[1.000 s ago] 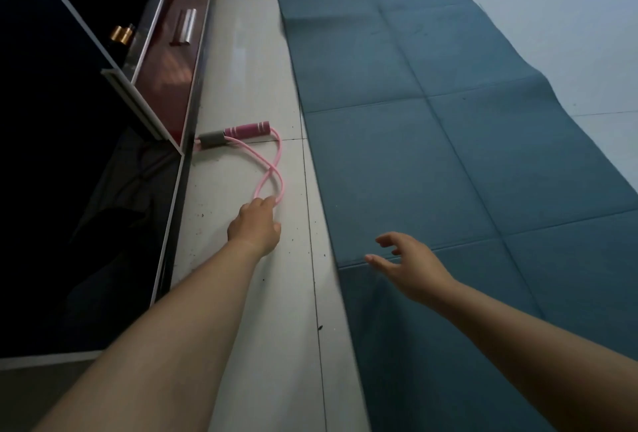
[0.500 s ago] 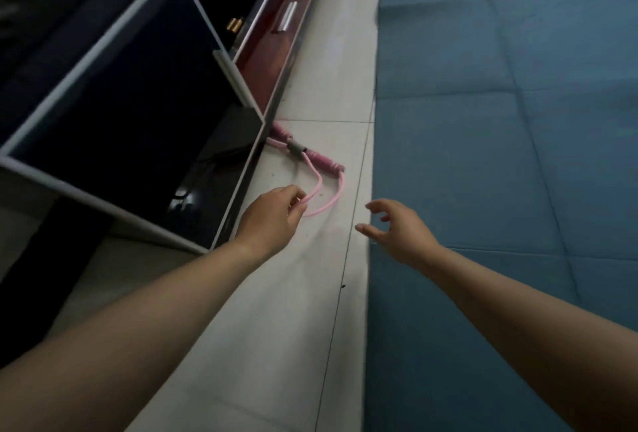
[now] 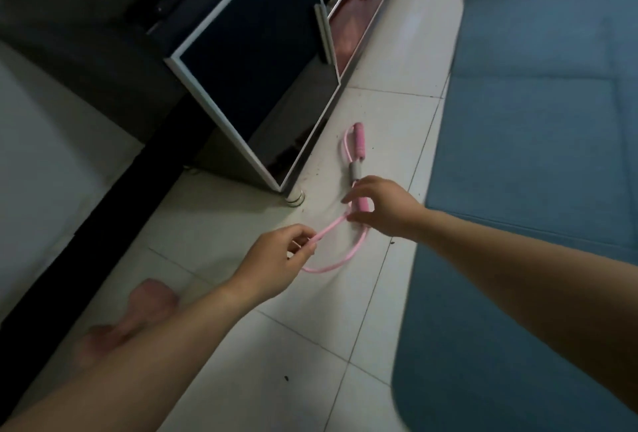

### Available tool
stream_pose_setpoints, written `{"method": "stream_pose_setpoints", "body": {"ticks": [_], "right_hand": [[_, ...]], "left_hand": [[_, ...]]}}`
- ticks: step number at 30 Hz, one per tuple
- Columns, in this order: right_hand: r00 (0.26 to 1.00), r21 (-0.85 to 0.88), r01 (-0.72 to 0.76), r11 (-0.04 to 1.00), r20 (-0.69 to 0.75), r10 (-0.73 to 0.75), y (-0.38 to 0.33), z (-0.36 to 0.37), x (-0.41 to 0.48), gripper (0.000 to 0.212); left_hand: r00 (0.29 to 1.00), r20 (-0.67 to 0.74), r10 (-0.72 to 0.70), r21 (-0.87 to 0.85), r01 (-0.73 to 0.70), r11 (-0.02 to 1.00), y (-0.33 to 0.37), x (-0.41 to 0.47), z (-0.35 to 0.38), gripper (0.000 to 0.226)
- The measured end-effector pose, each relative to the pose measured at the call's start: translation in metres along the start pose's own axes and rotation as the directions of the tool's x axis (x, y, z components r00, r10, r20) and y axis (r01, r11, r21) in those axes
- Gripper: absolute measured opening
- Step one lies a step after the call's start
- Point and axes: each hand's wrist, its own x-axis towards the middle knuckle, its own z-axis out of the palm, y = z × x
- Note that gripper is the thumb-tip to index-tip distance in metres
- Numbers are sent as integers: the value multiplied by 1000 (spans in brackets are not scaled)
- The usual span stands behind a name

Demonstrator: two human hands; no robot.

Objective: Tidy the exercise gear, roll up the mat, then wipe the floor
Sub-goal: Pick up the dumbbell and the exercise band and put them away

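Working on the first job: tidying the exercise gear. Not yet rolling the mat, not yet wiping the floor. Starting at the left with the dark cabinet (image 3: 255, 86), used here as the marker for every place. Just in front of the cabinet's near corner, pinching the thin tube of the pink stretch band (image 3: 360, 141) between thumb and fingertips of the left hand (image 3: 276, 261). Lying mostly on the white floor tiles (image 3: 310, 345) in front of the cabinet, close to its little metal foot (image 3: 294, 197). A little further right of the cabinet, curling the right hand (image 3: 386, 210) round the band's near foam handle, thumb below and finger above; cannot tell whether squeezing it already or only closing in. Far right of the cabinet, across the strip of tiles, the blue mat (image 3: 535, 155), flat and unrolled. Next, most likely: closing the right hand firmly on the handle, lifting both ends together to stop any loop dragging or catching on the metal foot, then carrying the band off to a storing place. Going gently, because of the soft, floppy, stretchy tube.
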Motion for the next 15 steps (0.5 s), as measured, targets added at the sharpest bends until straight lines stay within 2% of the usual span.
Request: {"method": "stream_pose_setpoints", "body": {"ticks": [3, 6, 9, 11, 15], "right_hand": [[996, -75, 10, 997, 87, -3, -14, 5, -5, 18], [992, -125, 24, 992, 126, -8, -29, 12, -10, 13], [991, -153, 17, 988, 137, 4, -49, 20, -6, 17], [989, -171, 9, 985, 148, 17, -64, 29, -1, 27], [981, -209, 12, 978, 190, 29, -96, 52, 12, 44]], "left_hand": [[997, 46, 54, -24, -53, 998, -13, -4, -14, 12], [996, 58, 72, -6, -71, 997, -32, -5, -34, 12], [995, 62, 72, -2, -72, 997, -56, -13, -52, 10], [996, 60, 62, 21, -64, 998, -75, -20, -66, 10], [1000, -14, 7, 80, -6, 997, -125, -37, -103, 9]]}}
